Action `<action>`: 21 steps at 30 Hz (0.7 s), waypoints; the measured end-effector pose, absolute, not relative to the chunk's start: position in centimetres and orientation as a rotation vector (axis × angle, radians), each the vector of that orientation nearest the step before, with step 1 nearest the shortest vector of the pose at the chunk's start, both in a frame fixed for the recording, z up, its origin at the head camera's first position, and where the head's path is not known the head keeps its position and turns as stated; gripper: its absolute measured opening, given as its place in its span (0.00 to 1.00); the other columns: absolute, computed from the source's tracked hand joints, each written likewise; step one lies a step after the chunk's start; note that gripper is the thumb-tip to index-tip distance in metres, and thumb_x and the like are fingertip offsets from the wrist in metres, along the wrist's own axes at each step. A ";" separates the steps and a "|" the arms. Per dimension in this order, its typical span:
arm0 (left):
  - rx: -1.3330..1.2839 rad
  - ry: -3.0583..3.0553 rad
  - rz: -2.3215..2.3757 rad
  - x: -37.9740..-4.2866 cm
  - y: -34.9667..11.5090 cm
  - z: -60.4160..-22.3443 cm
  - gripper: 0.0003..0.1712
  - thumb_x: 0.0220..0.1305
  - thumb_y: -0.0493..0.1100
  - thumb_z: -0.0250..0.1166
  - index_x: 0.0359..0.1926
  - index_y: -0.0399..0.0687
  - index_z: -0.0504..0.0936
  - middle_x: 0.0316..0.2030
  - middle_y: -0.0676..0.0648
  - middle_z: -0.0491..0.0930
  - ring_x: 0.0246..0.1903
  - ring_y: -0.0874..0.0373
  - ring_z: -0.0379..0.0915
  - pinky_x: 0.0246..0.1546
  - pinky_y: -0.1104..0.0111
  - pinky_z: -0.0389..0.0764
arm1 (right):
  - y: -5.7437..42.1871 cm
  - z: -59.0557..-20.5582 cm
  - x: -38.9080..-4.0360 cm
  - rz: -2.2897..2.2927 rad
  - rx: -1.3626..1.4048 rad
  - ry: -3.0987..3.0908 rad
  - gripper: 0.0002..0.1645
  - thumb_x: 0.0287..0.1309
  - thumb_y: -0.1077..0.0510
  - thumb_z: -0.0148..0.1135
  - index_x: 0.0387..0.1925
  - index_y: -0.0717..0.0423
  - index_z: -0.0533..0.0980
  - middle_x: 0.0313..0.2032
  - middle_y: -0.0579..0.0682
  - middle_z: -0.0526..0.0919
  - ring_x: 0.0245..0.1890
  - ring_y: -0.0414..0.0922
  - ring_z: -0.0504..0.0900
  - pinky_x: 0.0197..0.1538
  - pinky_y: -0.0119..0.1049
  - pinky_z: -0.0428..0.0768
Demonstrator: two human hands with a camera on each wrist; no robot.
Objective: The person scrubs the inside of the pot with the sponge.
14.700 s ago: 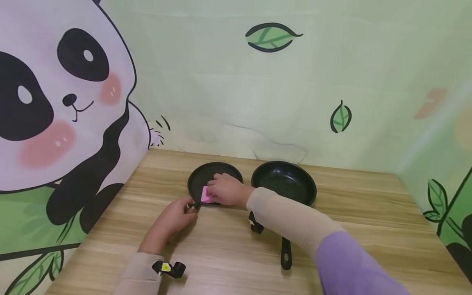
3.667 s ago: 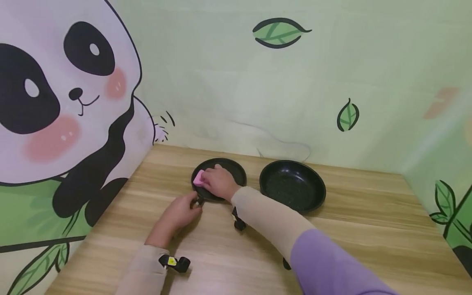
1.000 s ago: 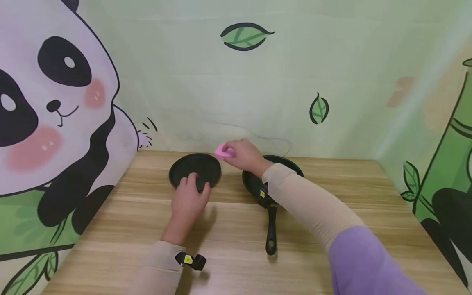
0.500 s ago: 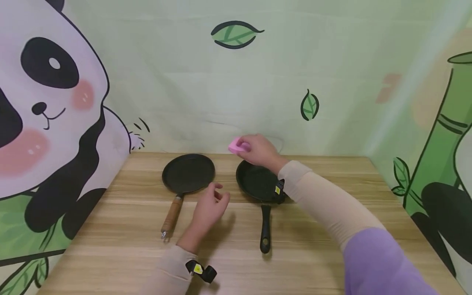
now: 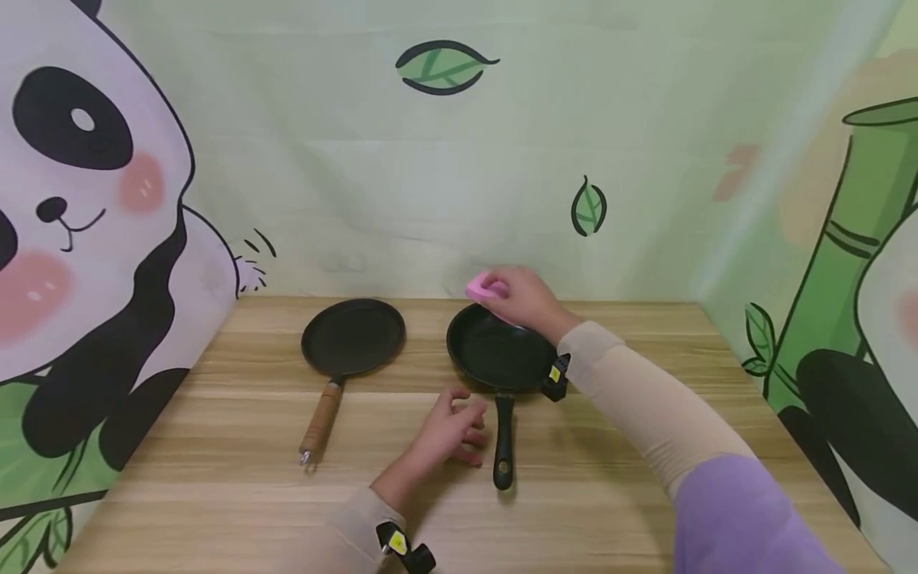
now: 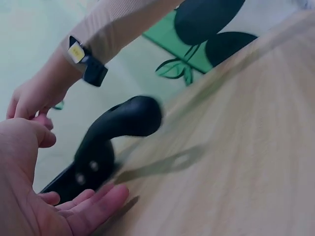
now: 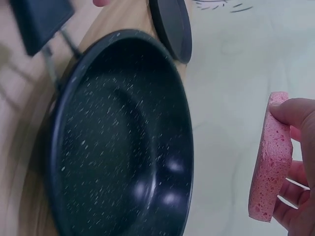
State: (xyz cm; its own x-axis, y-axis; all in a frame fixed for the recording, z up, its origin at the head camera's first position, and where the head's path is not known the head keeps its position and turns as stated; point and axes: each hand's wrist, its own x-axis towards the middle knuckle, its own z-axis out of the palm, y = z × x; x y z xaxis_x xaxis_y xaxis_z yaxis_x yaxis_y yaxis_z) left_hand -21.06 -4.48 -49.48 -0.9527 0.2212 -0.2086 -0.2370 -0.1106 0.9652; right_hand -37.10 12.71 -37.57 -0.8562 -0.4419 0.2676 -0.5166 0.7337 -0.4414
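One printed backdrop (image 5: 323, 119), panda and leaves, closing in the wood-grain surface (image 5: 610, 518). On it, deep black pan (image 5: 495, 351); shallow pan (image 5: 354, 336), wooden handle, well apart to its left. Left hand (image 5: 448, 430) just beside deep pan's handle, fingers apart, loosely bent. Right hand (image 5: 527, 299) masks part of deep pan's far rim, clamped on pink sponge (image 7: 270, 162), held clear near that rim.

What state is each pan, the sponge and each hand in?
Flat pan: face up, unheld, nothing on it.
Deep pan: face up, unheld, nothing in it.
Pink sponge: held, clear of the deep pan.
Right hand: pinching the sponge.
Left hand: fingers loosely bent, holding nothing.
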 end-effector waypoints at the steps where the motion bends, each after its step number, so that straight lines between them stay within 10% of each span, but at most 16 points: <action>1: -0.019 1.818 2.140 -20.9 -4.3 -49.5 0.37 0.70 0.49 0.61 0.69 0.37 0.53 0.43 0.38 0.75 0.29 0.53 0.81 0.21 0.57 0.84 | 12.9 -37.7 -37.1 0.770 0.777 -2.790 0.22 0.64 0.48 0.67 0.53 0.56 0.81 0.54 0.56 0.84 0.55 0.53 0.79 0.62 0.49 0.74; 13: 0.001 1.717 2.078 -19.9 -3.1 -49.5 0.34 0.74 0.51 0.58 0.71 0.39 0.56 0.50 0.38 0.77 0.38 0.51 0.81 0.25 0.57 0.86 | 16.2 -38.9 -37.0 0.734 0.669 -2.882 0.22 0.64 0.48 0.66 0.54 0.56 0.81 0.54 0.58 0.83 0.53 0.54 0.79 0.61 0.52 0.75; 21: 0.001 1.746 2.157 -19.6 -1.5 -49.6 0.32 0.70 0.43 0.62 0.67 0.36 0.61 0.42 0.43 0.77 0.26 0.56 0.78 0.15 0.65 0.80 | 18.3 -39.7 -36.8 0.743 0.574 -2.936 0.22 0.65 0.47 0.65 0.55 0.55 0.80 0.54 0.58 0.83 0.53 0.55 0.79 0.61 0.54 0.76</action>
State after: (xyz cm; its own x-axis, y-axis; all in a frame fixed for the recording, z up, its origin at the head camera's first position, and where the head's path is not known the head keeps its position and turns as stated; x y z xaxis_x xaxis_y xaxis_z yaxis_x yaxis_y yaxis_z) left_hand -19.56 -1.51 -49.62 -0.9334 0.2792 -0.2252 -0.2785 -0.1682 0.9456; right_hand -36.77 18.25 -39.73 -0.9289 -0.3404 0.1455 -0.3687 0.8146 -0.4478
